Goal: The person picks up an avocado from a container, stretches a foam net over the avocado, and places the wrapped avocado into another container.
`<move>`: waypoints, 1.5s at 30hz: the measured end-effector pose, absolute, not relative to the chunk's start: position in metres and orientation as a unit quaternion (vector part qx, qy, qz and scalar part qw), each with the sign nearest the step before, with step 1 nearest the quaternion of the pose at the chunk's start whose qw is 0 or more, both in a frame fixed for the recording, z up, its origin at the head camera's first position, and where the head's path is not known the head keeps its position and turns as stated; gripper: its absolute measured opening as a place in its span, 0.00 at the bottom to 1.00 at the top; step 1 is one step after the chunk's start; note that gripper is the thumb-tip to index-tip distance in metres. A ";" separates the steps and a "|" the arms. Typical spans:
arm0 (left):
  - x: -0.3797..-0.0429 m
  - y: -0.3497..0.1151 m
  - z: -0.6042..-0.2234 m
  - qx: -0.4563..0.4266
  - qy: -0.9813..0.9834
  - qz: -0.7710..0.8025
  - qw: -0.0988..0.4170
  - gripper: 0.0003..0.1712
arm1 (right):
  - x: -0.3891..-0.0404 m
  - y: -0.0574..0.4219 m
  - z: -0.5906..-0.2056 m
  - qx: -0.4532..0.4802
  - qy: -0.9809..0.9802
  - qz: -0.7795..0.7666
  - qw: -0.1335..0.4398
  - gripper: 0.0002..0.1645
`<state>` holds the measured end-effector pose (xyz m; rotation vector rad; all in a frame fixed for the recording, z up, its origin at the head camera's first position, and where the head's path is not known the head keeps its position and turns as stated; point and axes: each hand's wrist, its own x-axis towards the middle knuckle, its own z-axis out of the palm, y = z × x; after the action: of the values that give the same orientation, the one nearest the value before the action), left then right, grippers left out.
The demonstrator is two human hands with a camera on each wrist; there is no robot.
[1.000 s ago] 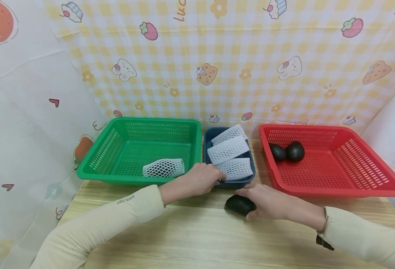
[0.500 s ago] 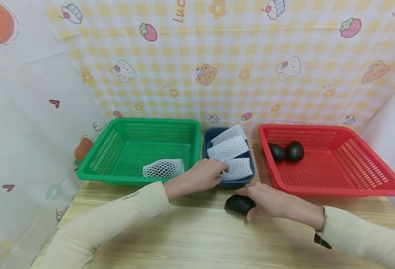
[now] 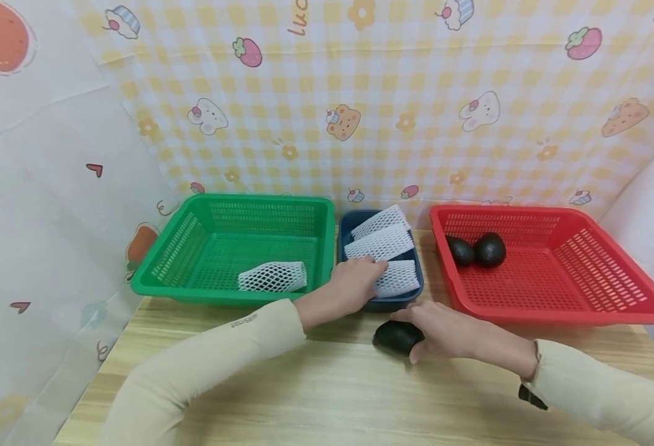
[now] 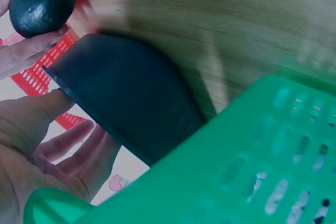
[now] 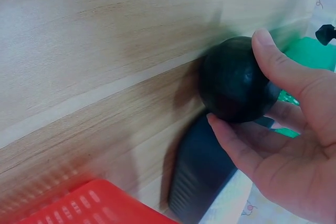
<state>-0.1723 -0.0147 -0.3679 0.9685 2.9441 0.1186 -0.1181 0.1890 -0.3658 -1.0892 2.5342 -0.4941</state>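
Note:
In the head view a dark avocado (image 3: pixel 398 339) lies at the front of the table, and my right hand (image 3: pixel 444 328) grips it between thumb and fingers. The right wrist view shows the thumb and fingertips around the avocado (image 5: pixel 233 82). My left hand (image 3: pixel 356 284) reaches over the near left rim of a small blue bin (image 3: pixel 391 304), fingers loosely bent. Inside the bin are three white foam nets; the left fingertips are beside the nearest foam net (image 3: pixel 398 277). From the left wrist, the left hand (image 4: pixel 58 150) shows thumb and fingers apart; whether they touch a net is hidden.
A green basket (image 3: pixel 179 291) at the left contains a white foam net (image 3: pixel 274 277) with something dark inside. On the right, a red basket (image 3: pixel 561 317) has avocados (image 3: pixel 490 249) in its left corner. A patterned cloth (image 3: pixel 282 111) hangs behind; wooden table (image 3: pixel 327 396) lies in front.
My left hand has moved right and slightly farther back, from the blue bin's near left corner to over the foam nets. My right hand stays on the avocado.

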 end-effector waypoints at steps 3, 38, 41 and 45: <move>-0.175 -0.009 -0.369 0.303 0.952 0.029 0.020 0.26 | -0.118 0.190 -0.366 -0.389 0.890 -0.173 0.162 0.40; -0.152 -0.029 -0.301 0.333 0.936 -0.022 -0.111 0.16 | -0.121 0.188 -0.366 -0.389 0.887 -0.170 0.180 0.41; -0.146 -0.042 -0.289 0.351 0.926 -0.007 -0.140 0.15 | -0.121 0.188 -0.365 -0.383 0.889 -0.169 0.187 0.42; -0.144 -0.057 -0.280 0.363 0.914 0.004 -0.181 0.12 | -0.121 0.189 -0.363 -0.374 0.890 -0.172 0.196 0.44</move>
<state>-0.1439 -0.0570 -0.2802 1.2953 3.2573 0.0160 -0.1206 0.1886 -0.3629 -1.0469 2.4941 -0.4826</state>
